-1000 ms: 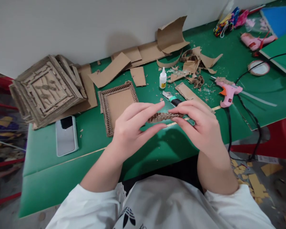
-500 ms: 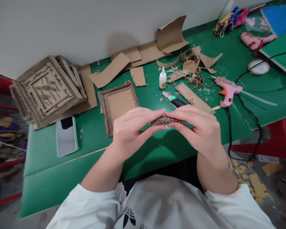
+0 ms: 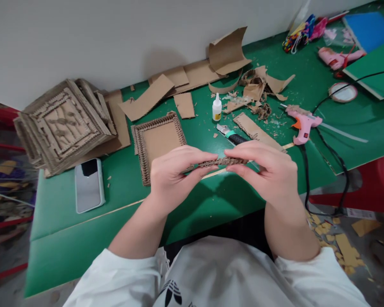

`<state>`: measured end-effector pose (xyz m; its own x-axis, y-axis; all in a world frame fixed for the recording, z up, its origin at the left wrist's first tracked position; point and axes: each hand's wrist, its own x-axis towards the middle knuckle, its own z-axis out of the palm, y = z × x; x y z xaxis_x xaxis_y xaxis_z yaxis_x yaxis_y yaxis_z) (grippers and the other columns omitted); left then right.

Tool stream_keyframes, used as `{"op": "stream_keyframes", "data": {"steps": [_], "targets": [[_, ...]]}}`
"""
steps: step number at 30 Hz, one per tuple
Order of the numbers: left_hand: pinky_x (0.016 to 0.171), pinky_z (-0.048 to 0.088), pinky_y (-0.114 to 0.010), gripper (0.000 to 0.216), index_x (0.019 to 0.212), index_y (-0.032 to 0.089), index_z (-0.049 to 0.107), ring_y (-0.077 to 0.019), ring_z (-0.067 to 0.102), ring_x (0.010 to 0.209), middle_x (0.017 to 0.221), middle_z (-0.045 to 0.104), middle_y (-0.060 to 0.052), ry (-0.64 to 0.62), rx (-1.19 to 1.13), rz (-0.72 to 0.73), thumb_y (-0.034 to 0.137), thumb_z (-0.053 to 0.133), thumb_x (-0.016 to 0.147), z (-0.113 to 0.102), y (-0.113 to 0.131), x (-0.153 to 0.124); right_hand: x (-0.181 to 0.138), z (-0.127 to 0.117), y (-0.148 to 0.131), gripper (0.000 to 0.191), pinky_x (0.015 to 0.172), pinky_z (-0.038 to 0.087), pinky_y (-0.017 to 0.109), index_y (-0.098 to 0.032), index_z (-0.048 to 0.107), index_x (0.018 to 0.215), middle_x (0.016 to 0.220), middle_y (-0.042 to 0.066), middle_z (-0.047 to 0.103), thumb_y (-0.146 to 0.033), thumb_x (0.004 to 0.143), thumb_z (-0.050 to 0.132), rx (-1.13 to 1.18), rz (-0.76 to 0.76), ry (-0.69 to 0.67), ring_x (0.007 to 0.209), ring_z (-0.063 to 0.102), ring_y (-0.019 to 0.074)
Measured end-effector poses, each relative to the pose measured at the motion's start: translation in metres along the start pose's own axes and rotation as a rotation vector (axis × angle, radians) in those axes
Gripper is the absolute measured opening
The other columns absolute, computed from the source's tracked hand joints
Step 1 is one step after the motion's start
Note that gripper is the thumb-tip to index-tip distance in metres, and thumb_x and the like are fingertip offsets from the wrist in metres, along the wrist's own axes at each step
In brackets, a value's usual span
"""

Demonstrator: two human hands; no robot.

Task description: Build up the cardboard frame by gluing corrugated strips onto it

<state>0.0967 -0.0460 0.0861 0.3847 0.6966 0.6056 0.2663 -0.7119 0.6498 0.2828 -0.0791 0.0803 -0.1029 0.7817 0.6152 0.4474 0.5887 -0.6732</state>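
Observation:
Both my hands hold one narrow strip of corrugated cardboard (image 3: 222, 162) above the green table (image 3: 121, 204). My left hand (image 3: 174, 175) pinches its left end between thumb and fingers. At the strip's right end my right hand (image 3: 267, 170) pinches it the same way. A flat cardboard frame with a corrugated border (image 3: 158, 143) lies just beyond my left hand. A utility knife (image 3: 232, 134) lies past my fingertips.
A stack of finished cardboard frames (image 3: 62, 123) and a phone (image 3: 88, 184) sit at left. Behind are a glue bottle (image 3: 216, 106), cardboard scraps (image 3: 256, 89), a pink glue gun (image 3: 302, 123) with black cable, and a tape roll (image 3: 342, 91).
My hands drew close together half a second ago, bunching the strip, and have since spread apart so the strip lies straighter. The view has shifted slightly.

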Motion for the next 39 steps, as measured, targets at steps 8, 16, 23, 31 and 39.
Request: {"op": "stream_keyframes", "data": {"steps": [8, 16, 23, 31, 39], "targets": [[0.064, 0.055, -0.021, 0.020, 0.098, 0.020, 0.069, -0.0124, 0.068, 0.075, 0.088, 0.074, -0.003, -0.035, -0.047, -0.066, 0.023, 0.072, 0.079, 0.006, -0.003, -0.006, 0.000, 0.003, 0.001, 0.012, 0.072, 0.056, 0.028, -0.022, 0.071, 0.088, 0.081, 0.002, 0.073, -0.013, 0.082, 0.065, -0.003, -0.019, 0.061, 0.077, 0.068, 0.0140], [0.067, 0.055, -0.019, 0.021, 0.094, 0.019, 0.068, -0.0111, 0.069, 0.075, 0.086, 0.074, 0.000, 0.038, 0.137, 0.115, 0.011, 0.073, 0.076, 0.004, 0.002, -0.004, 0.002, 0.001, 0.003, 0.009, 0.082, 0.056, 0.039, -0.024, 0.068, 0.090, 0.089, 0.004, 0.072, -0.019, 0.083, 0.064, -0.149, -0.159, 0.094, 0.090, 0.068, 0.0196], [0.070, 0.058, -0.021, 0.026, 0.100, 0.019, 0.066, -0.0120, 0.069, 0.078, 0.088, 0.072, -0.002, 0.073, 0.050, 0.004, 0.020, 0.075, 0.076, 0.015, -0.001, -0.008, -0.002, 0.007, 0.002, 0.011, 0.077, 0.055, 0.035, -0.022, 0.065, 0.088, 0.086, 0.005, 0.070, -0.013, 0.085, 0.059, -0.158, -0.112, 0.097, 0.084, 0.066, 0.0176], [0.069, 0.058, -0.020, 0.021, 0.096, 0.020, 0.069, -0.0108, 0.068, 0.077, 0.086, 0.072, 0.000, 0.109, 0.028, -0.105, 0.020, 0.075, 0.075, 0.019, -0.001, -0.007, -0.004, 0.013, 0.005, 0.011, 0.074, 0.051, 0.028, -0.021, 0.062, 0.084, 0.082, 0.001, 0.067, -0.016, 0.089, 0.054, -0.125, 0.066, 0.150, 0.081, 0.063, 0.0137], [0.072, 0.059, -0.023, 0.029, 0.106, 0.021, 0.066, -0.0134, 0.070, 0.081, 0.094, 0.073, -0.002, 0.101, 0.148, -0.020, 0.024, 0.074, 0.078, 0.014, -0.006, -0.010, -0.002, 0.000, 0.010, 0.014, 0.082, 0.053, 0.037, -0.025, 0.067, 0.090, 0.092, 0.003, 0.071, -0.015, 0.086, 0.060, -0.226, -0.026, 0.156, 0.089, 0.065, 0.0185]]}}
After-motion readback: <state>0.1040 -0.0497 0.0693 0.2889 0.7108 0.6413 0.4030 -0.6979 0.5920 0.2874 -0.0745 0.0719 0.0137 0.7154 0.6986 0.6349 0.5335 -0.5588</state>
